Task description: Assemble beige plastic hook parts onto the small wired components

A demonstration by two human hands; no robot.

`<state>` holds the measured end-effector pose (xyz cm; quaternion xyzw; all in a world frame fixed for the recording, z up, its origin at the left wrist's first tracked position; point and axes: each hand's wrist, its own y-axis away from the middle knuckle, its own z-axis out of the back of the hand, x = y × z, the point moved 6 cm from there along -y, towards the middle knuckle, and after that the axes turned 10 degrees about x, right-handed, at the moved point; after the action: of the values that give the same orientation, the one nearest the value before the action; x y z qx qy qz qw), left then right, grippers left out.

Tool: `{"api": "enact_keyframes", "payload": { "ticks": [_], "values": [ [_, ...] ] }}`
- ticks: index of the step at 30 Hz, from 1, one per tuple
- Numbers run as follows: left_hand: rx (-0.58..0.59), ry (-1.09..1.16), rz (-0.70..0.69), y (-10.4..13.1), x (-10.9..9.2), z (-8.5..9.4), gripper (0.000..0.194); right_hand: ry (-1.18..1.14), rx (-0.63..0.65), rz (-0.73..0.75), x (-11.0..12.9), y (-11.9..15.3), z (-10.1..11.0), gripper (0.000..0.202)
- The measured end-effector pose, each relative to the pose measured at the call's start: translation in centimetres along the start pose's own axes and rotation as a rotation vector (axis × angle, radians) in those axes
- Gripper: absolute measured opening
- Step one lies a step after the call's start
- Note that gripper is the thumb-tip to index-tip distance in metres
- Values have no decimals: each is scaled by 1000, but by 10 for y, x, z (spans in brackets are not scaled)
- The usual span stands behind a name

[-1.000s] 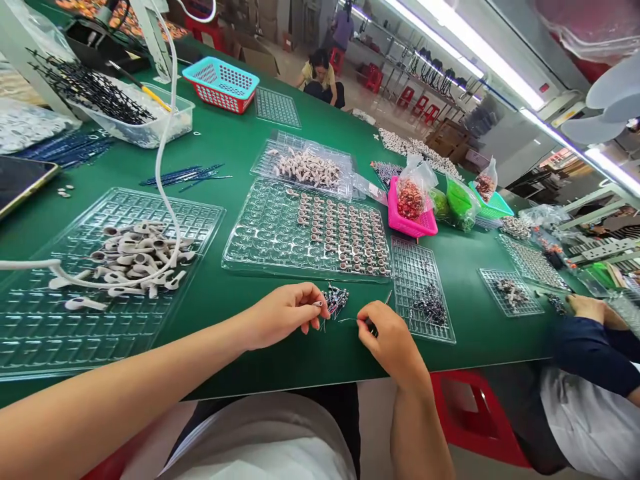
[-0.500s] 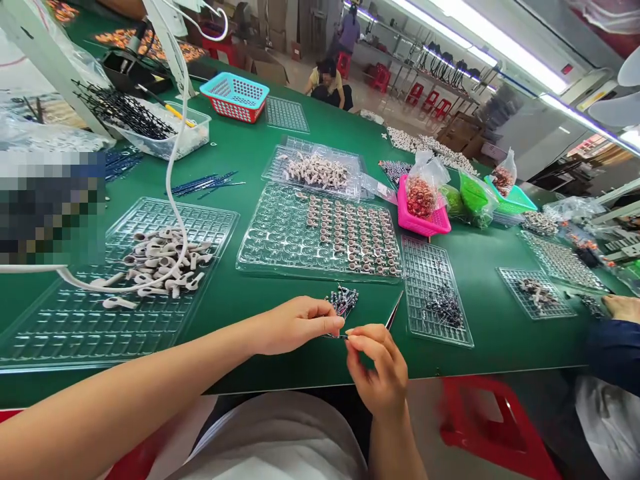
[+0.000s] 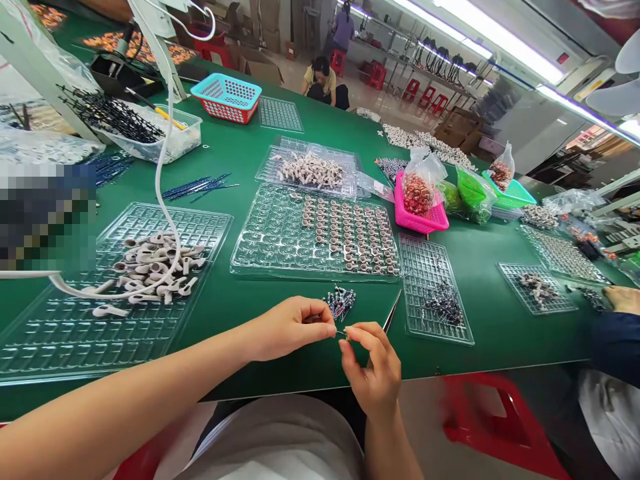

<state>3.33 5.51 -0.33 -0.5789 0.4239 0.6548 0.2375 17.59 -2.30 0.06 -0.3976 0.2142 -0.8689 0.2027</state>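
Note:
Near the table's front edge, my left hand (image 3: 295, 327) is closed in a pinch on a small thin wired part (image 3: 341, 333), too small to make out fully. My right hand (image 3: 373, 363) meets the part's other end with thumb and forefinger. Metal tweezers (image 3: 393, 312) stick out behind the right hand, points away from me; whether the hand grips them is hidden. Just beyond my fingers lies a pile of small dark wired parts (image 3: 341, 301). Farther back is a clear tray (image 3: 267, 230), its right side filled with rows of pale earbud shells (image 3: 363, 233).
Loose white earbud shells (image 3: 155, 263) lie on a left tray (image 3: 55, 347), a white cable (image 3: 159, 180) looping over them. To the right are a tray of dark parts (image 3: 417, 267) and a pink basket (image 3: 425, 217). A co-worker's hand (image 3: 620, 298) is at far right.
My fingertips have drawn slightly apart, showing more of the thin part between them. The right thumb and forefinger are a little wider. The whole view has shifted slightly.

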Motion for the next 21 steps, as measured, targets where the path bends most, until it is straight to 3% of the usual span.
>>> {"api": "enact_keyframes", "payload": {
  "ticks": [8,16,21],
  "values": [
    [-63,-10,-37,5,-4,-6,26,-15,-5,-45,-2,-2,0,27],
    [6,264,42,1,7,-7,38,14,-4,21,1,0,0,35],
    [42,321,77,0,9,-9,35,27,6,52,1,3,0,39]
  ]
}}
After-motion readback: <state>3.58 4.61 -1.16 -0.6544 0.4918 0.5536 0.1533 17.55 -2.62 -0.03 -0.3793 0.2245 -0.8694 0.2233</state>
